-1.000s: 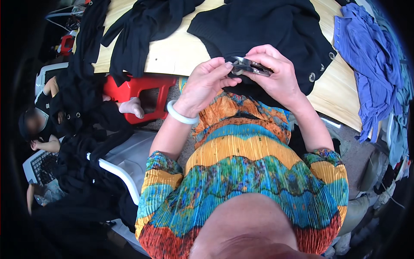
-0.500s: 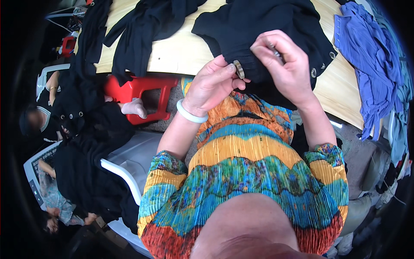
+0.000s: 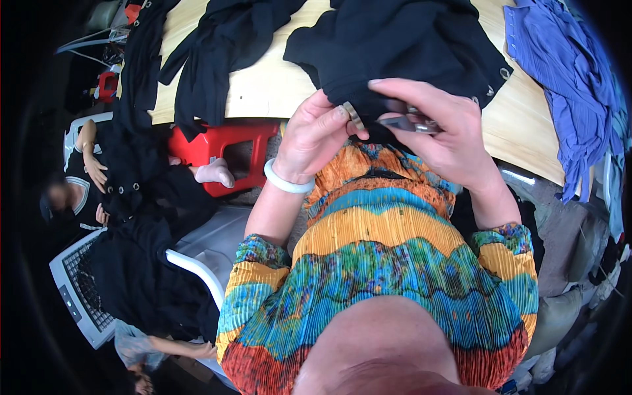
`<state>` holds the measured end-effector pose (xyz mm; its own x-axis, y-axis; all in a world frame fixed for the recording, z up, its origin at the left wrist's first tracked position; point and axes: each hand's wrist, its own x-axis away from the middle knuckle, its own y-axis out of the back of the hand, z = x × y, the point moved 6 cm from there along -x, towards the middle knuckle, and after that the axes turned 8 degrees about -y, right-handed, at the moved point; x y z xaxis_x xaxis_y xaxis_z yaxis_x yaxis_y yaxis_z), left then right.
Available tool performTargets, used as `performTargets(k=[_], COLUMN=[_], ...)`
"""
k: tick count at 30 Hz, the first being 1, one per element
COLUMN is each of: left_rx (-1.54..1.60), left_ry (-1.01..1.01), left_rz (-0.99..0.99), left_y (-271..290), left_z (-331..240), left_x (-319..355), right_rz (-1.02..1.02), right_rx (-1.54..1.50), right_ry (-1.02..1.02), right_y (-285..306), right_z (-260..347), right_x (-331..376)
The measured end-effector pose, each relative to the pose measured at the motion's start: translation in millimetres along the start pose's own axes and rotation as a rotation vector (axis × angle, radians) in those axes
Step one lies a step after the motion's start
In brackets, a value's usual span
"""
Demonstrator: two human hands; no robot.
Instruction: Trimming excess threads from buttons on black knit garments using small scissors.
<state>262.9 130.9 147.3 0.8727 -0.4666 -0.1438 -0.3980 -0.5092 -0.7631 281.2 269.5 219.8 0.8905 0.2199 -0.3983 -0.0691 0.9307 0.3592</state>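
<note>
A black garment (image 3: 395, 46) lies over the table's near edge and hangs toward my lap. My left hand (image 3: 313, 131) is closed on its gathered edge, thumb against fingers, with a ribbed metal band (image 3: 353, 115) at the fingers and a pale bangle (image 3: 288, 179) on the wrist. Just right of it, my right hand (image 3: 447, 128) holds small metal thread snips (image 3: 411, 124), their blades pointing left toward the cloth. Its index finger stretches out above the snips. The fingers are partly blurred. Metal eyelets (image 3: 505, 73) line the garment's right edge.
More black garments (image 3: 227, 46) drape over the pale wooden table (image 3: 260, 89). Purple clothing (image 3: 559, 85) hangs off its right end. At left are a red stool (image 3: 227, 148), a white-armed chair (image 3: 197, 273) and two other people, one seated with black cloth.
My right hand has come down beside my left, and the snips now point left at the cloth. My left hand has shifted slightly left. The view has moved a little.
</note>
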Motion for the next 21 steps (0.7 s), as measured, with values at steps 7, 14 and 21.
performTargets(k=[7,14,21], left_rx=[-0.017,-0.117,0.061], left_ry=[0.045,0.051,0.005], left_rz=[-0.064,-0.147,-0.076], left_y=[-2.3,4.9,3.1], left_z=[-0.2,0.2,2.9], left_x=[-5.8,-2.8,-4.3], right_rz=[-0.002,-0.017,-0.144], right_rx=[0.185,0.145,-0.097], right_ry=[0.136,0.177,-0.116], right_y=[-6.0,-9.1,7.9], right_z=[-6.5,-7.5,-24.4], right_x=[-5.7,-6.0,-4.4])
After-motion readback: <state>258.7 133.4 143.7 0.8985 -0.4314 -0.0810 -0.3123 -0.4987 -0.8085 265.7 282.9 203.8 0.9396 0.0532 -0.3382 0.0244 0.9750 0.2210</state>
